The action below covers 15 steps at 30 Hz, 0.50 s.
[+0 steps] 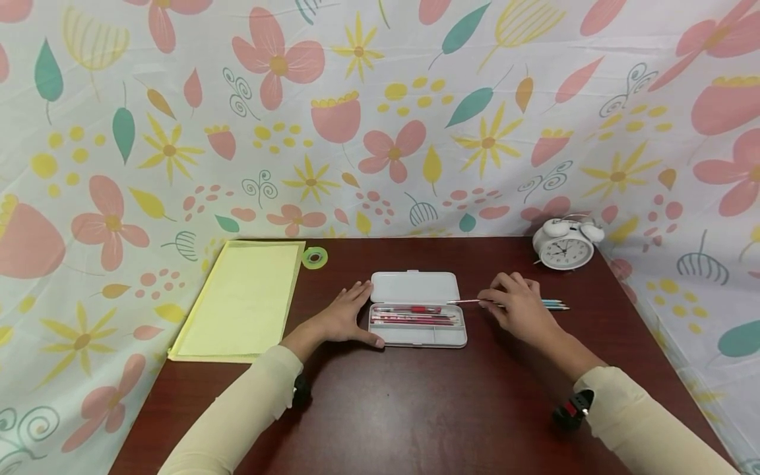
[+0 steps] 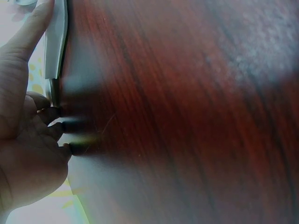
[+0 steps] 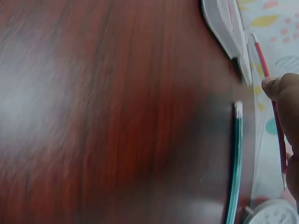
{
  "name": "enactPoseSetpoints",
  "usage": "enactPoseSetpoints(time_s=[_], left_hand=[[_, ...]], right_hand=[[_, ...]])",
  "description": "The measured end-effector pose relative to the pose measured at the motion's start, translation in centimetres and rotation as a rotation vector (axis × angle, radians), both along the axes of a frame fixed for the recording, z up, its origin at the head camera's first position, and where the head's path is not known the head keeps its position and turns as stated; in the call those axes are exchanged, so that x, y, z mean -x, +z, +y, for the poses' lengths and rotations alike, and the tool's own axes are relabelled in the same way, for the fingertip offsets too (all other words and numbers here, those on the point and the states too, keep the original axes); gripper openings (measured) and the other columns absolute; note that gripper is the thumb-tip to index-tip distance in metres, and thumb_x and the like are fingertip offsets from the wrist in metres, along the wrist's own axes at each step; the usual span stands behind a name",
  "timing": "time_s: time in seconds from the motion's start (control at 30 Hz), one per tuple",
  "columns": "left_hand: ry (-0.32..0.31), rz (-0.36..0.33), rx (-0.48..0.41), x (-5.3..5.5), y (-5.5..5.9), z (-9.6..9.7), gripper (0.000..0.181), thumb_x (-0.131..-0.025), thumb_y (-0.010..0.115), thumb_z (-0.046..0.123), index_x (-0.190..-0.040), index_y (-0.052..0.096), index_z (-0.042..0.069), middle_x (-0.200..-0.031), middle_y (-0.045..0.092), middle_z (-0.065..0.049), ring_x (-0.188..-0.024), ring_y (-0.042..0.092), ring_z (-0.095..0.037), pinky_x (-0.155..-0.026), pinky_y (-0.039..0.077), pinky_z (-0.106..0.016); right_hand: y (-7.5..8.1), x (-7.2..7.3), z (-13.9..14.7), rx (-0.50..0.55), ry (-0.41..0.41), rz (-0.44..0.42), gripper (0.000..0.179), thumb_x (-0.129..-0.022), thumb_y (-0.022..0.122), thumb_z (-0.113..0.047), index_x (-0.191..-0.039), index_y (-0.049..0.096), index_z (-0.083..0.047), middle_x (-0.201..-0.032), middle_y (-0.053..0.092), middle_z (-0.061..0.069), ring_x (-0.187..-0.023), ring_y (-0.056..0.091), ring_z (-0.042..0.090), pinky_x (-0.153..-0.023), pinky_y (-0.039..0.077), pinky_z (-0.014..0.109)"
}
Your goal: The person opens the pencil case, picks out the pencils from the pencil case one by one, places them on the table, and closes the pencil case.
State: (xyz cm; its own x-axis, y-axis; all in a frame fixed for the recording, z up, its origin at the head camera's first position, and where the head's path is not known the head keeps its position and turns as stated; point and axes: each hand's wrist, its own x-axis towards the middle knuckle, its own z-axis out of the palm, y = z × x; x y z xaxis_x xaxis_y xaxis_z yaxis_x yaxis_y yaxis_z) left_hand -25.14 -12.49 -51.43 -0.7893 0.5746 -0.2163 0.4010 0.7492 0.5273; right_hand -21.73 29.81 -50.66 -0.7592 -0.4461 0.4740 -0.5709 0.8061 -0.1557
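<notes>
An open white pencil case (image 1: 410,334) lies on the table with its lid (image 1: 414,287) folded back. Inside its long compartment are several red pencils (image 1: 410,322) and a red pen (image 1: 418,309). My left hand (image 1: 338,320) rests against the case's left side, fingers spread and thumb at the near corner. Right of the case, my right hand (image 1: 519,307) pinches a red pencil (image 3: 262,58) between thumb and fingers, its white end toward the lid's hinge. In the right wrist view the pencil is raised at a slant. Blue pencils (image 1: 555,305) lie just beyond that hand, partly hidden by it.
A white twin-bell alarm clock (image 1: 566,252) stands at the back right. At the left lies a yellow zip folder (image 1: 243,300), with a green tape roll (image 1: 315,258) beside its far corner. A flowered cloth (image 1: 380,79) hangs behind the dark wooden table (image 1: 386,415).
</notes>
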Motion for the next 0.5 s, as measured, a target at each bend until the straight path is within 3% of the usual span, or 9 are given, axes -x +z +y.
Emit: enactPoseSetpoints(time_s=[0.07, 0.5], left_hand=[[0.008, 0.0, 0.003, 0.2, -0.5, 0.0, 0.147, -0.076, 0.093, 0.071, -0.179, 0.008, 0.01, -0.189, 0.009, -0.009, -0.176, 0.003, -0.03, -0.143, 0.005, -0.056], [0.0, -0.003, -0.003, 0.2, -0.2, 0.0, 0.146, -0.077, 0.094, 0.069, -0.179, 0.009, 0.008, -0.188, 0.009, -0.011, -0.176, 0.004, -0.032, -0.142, 0.006, -0.058]], right_hand=[[-0.2, -0.2, 0.7, -0.006, -0.013, 0.0, 0.017, -0.091, 0.09, -0.009, -0.106, 0.086, -0.018, -0.098, 0.061, -0.002, -0.09, 0.05, 0.02, -0.081, 0.039, 0.057], [-1.8, -0.8, 5.4, -0.041, -0.068, 0.013, 0.018, -0.089, 0.089, -0.008, -0.103, 0.085, -0.018, -0.096, 0.065, -0.002, -0.09, 0.057, 0.023, -0.084, 0.042, 0.066]])
